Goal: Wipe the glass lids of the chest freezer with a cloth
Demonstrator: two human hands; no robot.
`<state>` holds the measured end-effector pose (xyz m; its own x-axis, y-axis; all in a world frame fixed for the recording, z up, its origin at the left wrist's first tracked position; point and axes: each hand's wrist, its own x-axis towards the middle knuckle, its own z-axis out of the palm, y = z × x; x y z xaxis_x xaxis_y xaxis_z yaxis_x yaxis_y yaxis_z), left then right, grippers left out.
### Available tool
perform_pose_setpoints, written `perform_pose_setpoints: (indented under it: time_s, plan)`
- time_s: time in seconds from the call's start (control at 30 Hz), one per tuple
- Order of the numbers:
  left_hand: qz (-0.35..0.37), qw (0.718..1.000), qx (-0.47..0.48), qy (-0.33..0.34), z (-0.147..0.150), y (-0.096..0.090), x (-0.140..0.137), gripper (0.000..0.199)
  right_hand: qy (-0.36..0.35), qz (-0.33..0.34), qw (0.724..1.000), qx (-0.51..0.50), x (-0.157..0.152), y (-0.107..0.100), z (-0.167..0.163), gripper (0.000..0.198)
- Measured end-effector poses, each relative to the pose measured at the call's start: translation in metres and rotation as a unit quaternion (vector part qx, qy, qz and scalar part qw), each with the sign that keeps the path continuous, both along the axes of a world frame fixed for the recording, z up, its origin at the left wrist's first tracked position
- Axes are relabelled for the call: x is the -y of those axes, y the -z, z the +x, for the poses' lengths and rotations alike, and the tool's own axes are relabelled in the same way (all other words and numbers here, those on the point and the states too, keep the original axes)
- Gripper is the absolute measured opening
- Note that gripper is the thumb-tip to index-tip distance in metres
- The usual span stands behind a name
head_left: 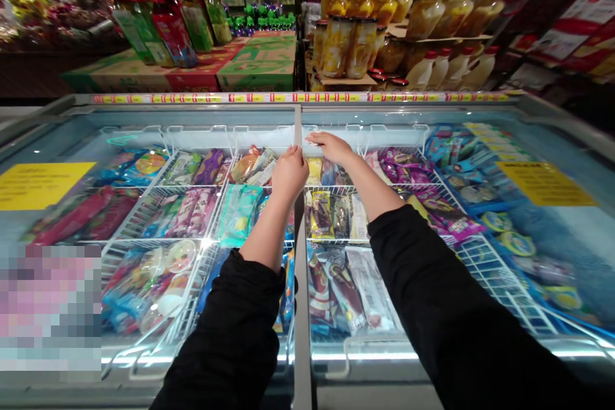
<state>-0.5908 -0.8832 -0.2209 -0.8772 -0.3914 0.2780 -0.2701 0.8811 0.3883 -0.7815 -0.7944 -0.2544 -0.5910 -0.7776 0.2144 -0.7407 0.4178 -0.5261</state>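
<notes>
A chest freezer with glass lids lies before me, divided by a grey lid frame bar [298, 307] running away from me. My left hand [290, 173] is closed at the far part of this bar, its fingers curled against the edge. To the right of the bar, my right hand [332, 146] reaches over the glass with fingers stretched out flat, their tips near the bar; whether they touch it I cannot tell. Below the hands, wire baskets hold wrapped ice creams, among them a yellow pack [321, 213] and a teal bag [240, 213].
Yellow stickers [47, 184] mark the glass on both sides. Price labels [275, 98] line the back rim. Behind it stand bottles [173, 29] on cartons [259, 57] and stacked jars of fruit [360, 45]. A blurred block [48, 314] covers the lower left.
</notes>
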Motion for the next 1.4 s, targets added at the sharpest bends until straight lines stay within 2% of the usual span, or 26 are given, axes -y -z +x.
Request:
perform_pose_setpoints:
  time_s: [0.17,0.3,0.37,0.47,0.57,0.63,0.7,0.8,0.93,1.03,1.17,1.3,1.4]
  plan:
    - [0.005,1.000,0.001,0.014,0.004,-0.002,0.001,0.037,-0.031,0.010,0.999,0.002,-0.043,0.001,0.020,0.070]
    - [0.010,1.000,-0.003,0.015,0.009,-0.005,-0.003,0.035,-0.013,0.011,1.000,-0.011,-0.074,0.003,0.015,0.069]
    - [0.009,1.000,-0.002,0.013,0.010,-0.006,-0.004,0.034,0.020,0.008,1.000,-0.016,-0.070,0.002,0.007,0.068]
    - [0.009,1.000,0.001,0.007,0.009,-0.005,-0.006,0.034,0.063,0.002,0.998,-0.014,-0.043,0.001,-0.003,0.066]
    - [0.013,1.000,0.004,0.002,0.008,-0.004,-0.006,0.034,0.058,0.003,0.998,-0.018,-0.015,0.000,-0.001,0.065]
    - [0.015,1.000,0.004,0.004,0.008,-0.004,-0.006,0.034,0.038,0.006,0.999,-0.021,-0.008,0.001,0.006,0.068]
    - [0.014,1.000,0.003,0.008,0.008,-0.005,-0.006,0.034,0.011,0.010,1.000,-0.023,-0.013,0.003,0.015,0.071]
    - [0.006,1.000,0.005,0.010,0.009,-0.004,-0.005,0.033,-0.022,0.015,0.999,-0.022,-0.036,0.003,0.028,0.074]
    - [-0.012,1.000,0.006,0.019,0.009,-0.002,-0.004,0.033,-0.026,0.026,0.999,-0.008,-0.060,-0.004,0.031,0.072]
    - [-0.018,1.000,0.005,0.018,0.008,-0.002,-0.006,0.033,0.015,0.032,0.999,-0.008,-0.052,-0.010,0.025,0.070]
    - [-0.022,1.000,0.011,-0.012,0.009,-0.005,-0.012,0.031,0.068,0.040,0.996,-0.029,-0.014,-0.012,0.021,0.073]
    - [-0.029,0.999,0.007,-0.025,0.011,-0.006,-0.015,0.029,0.046,0.029,0.998,-0.037,0.007,-0.006,0.030,0.073]
    - [-0.030,0.999,0.010,-0.023,0.011,-0.006,-0.014,0.029,-0.001,0.018,0.999,-0.040,-0.012,-0.001,0.041,0.077]
